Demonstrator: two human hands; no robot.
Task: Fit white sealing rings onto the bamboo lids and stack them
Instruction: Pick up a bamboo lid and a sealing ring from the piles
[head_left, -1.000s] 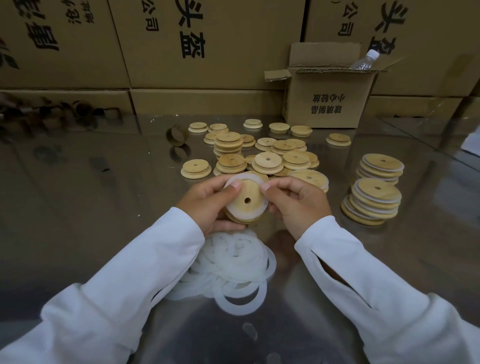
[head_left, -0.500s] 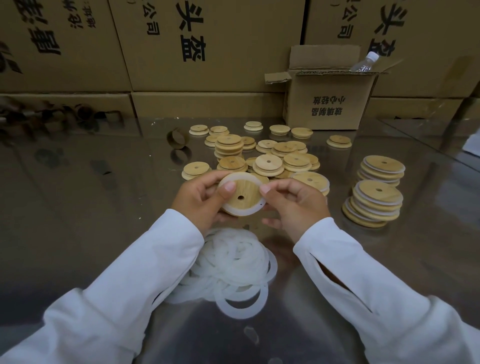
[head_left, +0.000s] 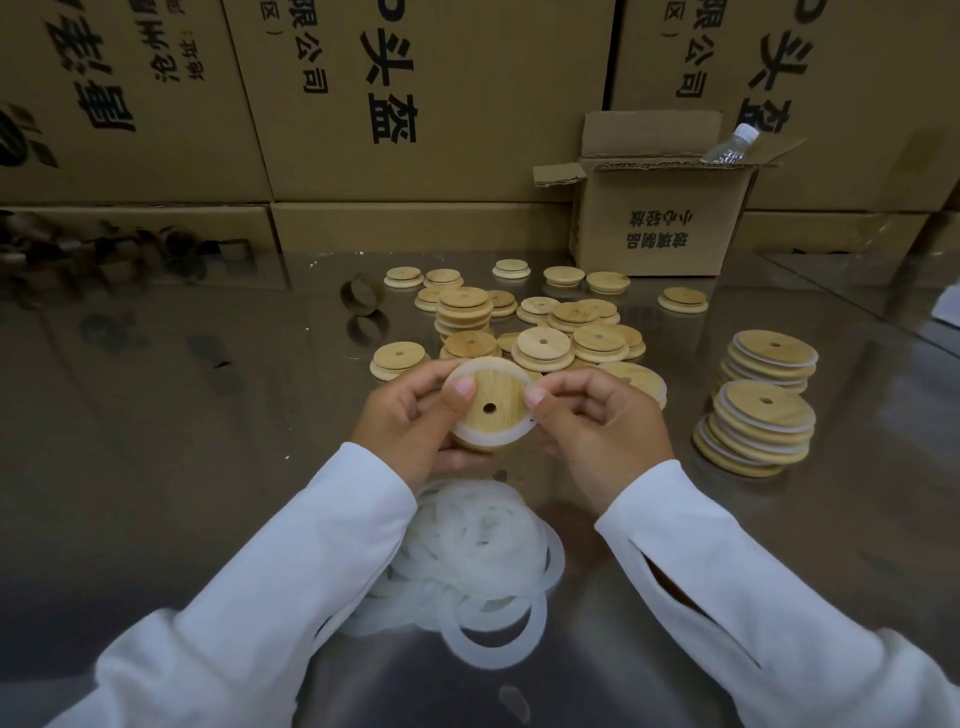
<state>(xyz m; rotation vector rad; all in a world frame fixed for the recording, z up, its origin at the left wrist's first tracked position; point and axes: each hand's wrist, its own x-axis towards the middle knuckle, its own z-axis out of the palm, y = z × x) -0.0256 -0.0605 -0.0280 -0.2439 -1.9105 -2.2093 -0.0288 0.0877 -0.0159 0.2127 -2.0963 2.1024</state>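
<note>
From the head camera, the left hand (head_left: 410, 415) and right hand (head_left: 592, 415) both pinch one lid (head_left: 488, 402) above the table (head_left: 156, 415), thumbs pressing its white ring (head_left: 485, 434) down. Loose rings (head_left: 467, 551) lie below within reach; finished stacks (head_left: 758, 415) stand right.

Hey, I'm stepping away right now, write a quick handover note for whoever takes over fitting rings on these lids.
Left hand grips the bamboo lid from the left, thumb on its face. Right hand pinches its right edge, thumb on the sealing ring.
The ring looks almost seated round the lid; its right edge is hard to judge.
Loose rings lie piled on the table below the hands, bare lids are heaped beyond, and two finished stacks stand to the right.
Left to do: press the ring home, add the lid to a stack, then fit the bare lids.
</note>
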